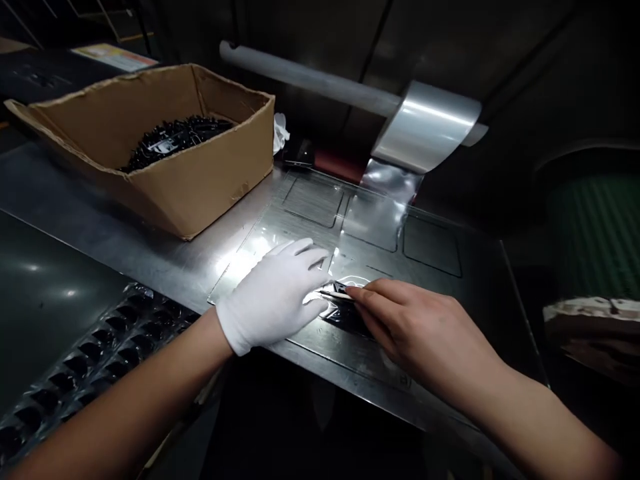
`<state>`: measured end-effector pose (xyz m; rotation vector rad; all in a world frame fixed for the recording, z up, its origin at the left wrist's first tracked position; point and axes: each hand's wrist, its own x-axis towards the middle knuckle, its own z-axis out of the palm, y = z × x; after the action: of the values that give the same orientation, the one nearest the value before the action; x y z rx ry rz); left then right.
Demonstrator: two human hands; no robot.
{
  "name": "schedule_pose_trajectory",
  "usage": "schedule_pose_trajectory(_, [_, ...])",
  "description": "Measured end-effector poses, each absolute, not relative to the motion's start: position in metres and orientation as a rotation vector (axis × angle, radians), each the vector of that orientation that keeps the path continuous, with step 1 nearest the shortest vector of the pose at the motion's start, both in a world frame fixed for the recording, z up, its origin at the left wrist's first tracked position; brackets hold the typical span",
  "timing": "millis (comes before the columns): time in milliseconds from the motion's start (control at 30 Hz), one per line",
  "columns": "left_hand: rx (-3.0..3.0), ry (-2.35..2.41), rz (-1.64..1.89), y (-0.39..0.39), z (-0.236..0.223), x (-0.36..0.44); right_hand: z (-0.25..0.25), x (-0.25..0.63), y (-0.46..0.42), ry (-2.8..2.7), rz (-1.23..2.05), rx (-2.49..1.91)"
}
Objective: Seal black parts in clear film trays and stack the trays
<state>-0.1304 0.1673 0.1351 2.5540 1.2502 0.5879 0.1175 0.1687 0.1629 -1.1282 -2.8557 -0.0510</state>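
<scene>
My left hand [276,293], in a white glove, lies flat on the metal work plate [280,230], its fingers pressing down beside a small black glossy part [345,313]. My bare right hand [417,327] pinches a thin metal tool, like tweezers [336,294], whose tip rests on that part. A strip of clear film [380,207] runs from a roll [427,127] at the back down over the plate to the part.
A cardboard box [165,180] holding several black parts stands at the back left. A black moulded tray [95,353] with rows of pockets lies at the front left. The steel bench edge runs just below my hands. Dark objects sit at the right.
</scene>
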Motion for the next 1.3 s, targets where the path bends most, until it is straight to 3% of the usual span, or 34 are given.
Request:
schedule_pose_trajectory(367, [2.511,1.212,0.567,0.166,0.139,-0.129,0.167,0.222,0.133,-2.789,-0.059,-1.248])
schedule_pose_trajectory(600, [2.59,1.115,0.766,0.153,0.14,-0.118,0.116,0.284,0.093,-2.398,-0.328,-1.584])
schedule_pose_trajectory(767, [2.851,1.03,0.326,0.137,0.151,-0.085,0.084,0.281,0.092,-2.1,-0.317,-1.64])
schedule_pose_trajectory(867, [2.877,1.126,0.272,0.13,0.154,-0.071,0.079,0.278,0.089,-2.018,-0.299,-1.625])
schedule_pose_trajectory(1000, [2.816,1.214,0.438,0.123,0.151,-0.073,0.079,0.277,0.087,-1.988,-0.284,-1.591])
schedule_pose_trajectory(1133, [2.67,1.374,0.828,0.104,0.149,-0.096,0.081,0.281,0.087,-1.955,-0.306,-1.547])
schedule_pose_trajectory(1300, [1.873,1.37,1.45,0.069,0.138,-0.12,0.083,0.264,0.086,-1.825,-0.322,-1.425])
